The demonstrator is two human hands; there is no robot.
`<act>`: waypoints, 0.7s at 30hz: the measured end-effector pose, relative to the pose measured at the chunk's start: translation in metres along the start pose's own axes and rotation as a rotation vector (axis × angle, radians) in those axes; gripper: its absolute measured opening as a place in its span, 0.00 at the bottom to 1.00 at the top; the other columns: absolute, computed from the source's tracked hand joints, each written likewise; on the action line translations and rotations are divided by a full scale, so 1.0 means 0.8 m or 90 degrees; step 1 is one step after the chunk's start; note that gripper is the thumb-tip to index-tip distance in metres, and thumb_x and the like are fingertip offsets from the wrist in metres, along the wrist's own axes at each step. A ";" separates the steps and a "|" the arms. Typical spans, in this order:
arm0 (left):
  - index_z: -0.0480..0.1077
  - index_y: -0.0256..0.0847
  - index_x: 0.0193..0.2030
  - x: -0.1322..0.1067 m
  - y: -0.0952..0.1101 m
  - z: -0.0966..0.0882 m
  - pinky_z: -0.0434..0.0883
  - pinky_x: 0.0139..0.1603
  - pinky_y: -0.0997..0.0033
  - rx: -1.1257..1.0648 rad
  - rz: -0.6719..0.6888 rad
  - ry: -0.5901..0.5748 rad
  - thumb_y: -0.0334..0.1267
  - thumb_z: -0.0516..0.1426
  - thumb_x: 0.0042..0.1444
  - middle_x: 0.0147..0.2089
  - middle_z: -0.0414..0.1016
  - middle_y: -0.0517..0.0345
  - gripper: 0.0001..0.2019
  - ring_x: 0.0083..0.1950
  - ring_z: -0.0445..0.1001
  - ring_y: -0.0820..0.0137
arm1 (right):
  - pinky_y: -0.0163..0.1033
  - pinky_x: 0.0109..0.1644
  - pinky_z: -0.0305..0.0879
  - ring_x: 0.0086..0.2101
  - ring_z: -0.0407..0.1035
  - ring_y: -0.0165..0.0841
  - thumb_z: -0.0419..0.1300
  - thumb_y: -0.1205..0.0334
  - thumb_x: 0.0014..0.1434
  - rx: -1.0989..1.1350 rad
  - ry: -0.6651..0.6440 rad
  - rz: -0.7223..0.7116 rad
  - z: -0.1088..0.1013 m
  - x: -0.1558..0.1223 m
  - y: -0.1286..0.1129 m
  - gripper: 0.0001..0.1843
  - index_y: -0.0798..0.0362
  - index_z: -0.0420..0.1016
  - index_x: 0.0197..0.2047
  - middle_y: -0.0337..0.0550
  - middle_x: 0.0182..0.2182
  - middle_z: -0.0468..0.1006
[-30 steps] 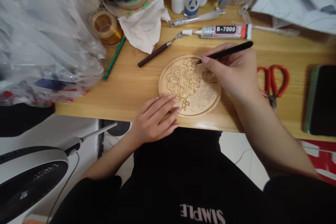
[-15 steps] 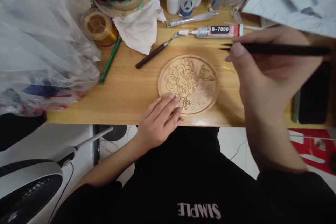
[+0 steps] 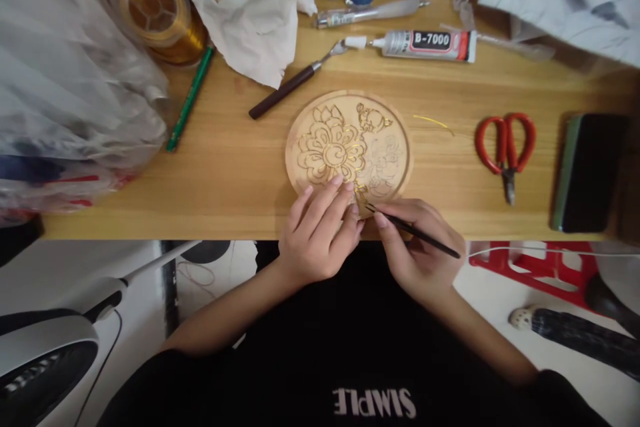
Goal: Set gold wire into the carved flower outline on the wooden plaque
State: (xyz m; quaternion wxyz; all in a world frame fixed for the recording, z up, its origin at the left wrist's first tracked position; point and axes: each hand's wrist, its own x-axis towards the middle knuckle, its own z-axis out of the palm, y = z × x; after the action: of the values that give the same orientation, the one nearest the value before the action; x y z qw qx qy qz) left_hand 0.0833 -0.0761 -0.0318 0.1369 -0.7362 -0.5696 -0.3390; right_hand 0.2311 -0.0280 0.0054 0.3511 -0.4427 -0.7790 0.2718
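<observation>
A round wooden plate (image 3: pixel 296 125) lies at the table's front edge. It bears a flower outlined in gold wire, a smaller gold wire figure at the upper right and a pencil-like drawing at the lower right. My left hand (image 3: pixel 320 230) rests on the plate's lower rim, fingers stretched out over the design. In my right hand (image 3: pixel 425 243) is a pair of black tweezers (image 3: pixel 423 235), held like a pen. Their tips meet the plate's lower part, just right of my left fingers. Whether the tips grip any wire is too small to tell.
Red-handled pliers (image 3: pixel 506 147), a phone (image 3: pixel 590 173) and a gold wire piece (image 3: pixel 433 123) lie to the right. Behind the plate are a glue tube (image 3: pixel 430 45), a dark-handled tool (image 3: pixel 285 90) and crumpled tissue (image 3: pixel 255 27). A green pencil (image 3: pixel 190 100) and wire spool (image 3: pixel 160 13) stand left.
My right hand has come down and left with the tweezers, from above the table's right side to the plate. The pliers now show. The left hand stays on the plate; the view has shifted.
</observation>
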 end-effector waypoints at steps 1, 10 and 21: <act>0.74 0.35 0.38 0.000 0.000 0.001 0.69 0.55 0.58 0.001 0.001 0.003 0.37 0.61 0.57 0.48 0.80 0.43 0.06 0.55 0.77 0.57 | 0.36 0.32 0.74 0.30 0.75 0.31 0.63 0.72 0.56 0.004 -0.002 0.002 0.001 0.000 0.000 0.09 0.51 0.77 0.39 0.41 0.31 0.80; 0.74 0.39 0.40 -0.004 0.001 0.003 0.71 0.53 0.57 0.010 -0.008 0.002 0.37 0.59 0.59 0.50 0.80 0.49 0.05 0.55 0.77 0.59 | 0.39 0.30 0.76 0.29 0.76 0.34 0.62 0.72 0.56 0.007 -0.018 -0.011 0.002 0.002 0.001 0.12 0.47 0.77 0.41 0.41 0.30 0.81; 0.75 0.39 0.36 -0.002 0.000 0.002 0.69 0.54 0.57 0.029 -0.012 0.005 0.39 0.59 0.58 0.46 0.81 0.51 0.06 0.53 0.77 0.60 | 0.39 0.36 0.77 0.33 0.77 0.34 0.63 0.73 0.56 0.009 -0.059 -0.045 -0.001 0.002 0.006 0.13 0.49 0.77 0.43 0.42 0.33 0.82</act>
State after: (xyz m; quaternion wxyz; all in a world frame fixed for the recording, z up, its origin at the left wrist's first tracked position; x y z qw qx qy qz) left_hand 0.0836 -0.0764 -0.0342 0.1525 -0.7263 -0.5834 -0.3300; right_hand 0.2338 -0.0243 0.0032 0.3270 -0.3997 -0.8076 0.2847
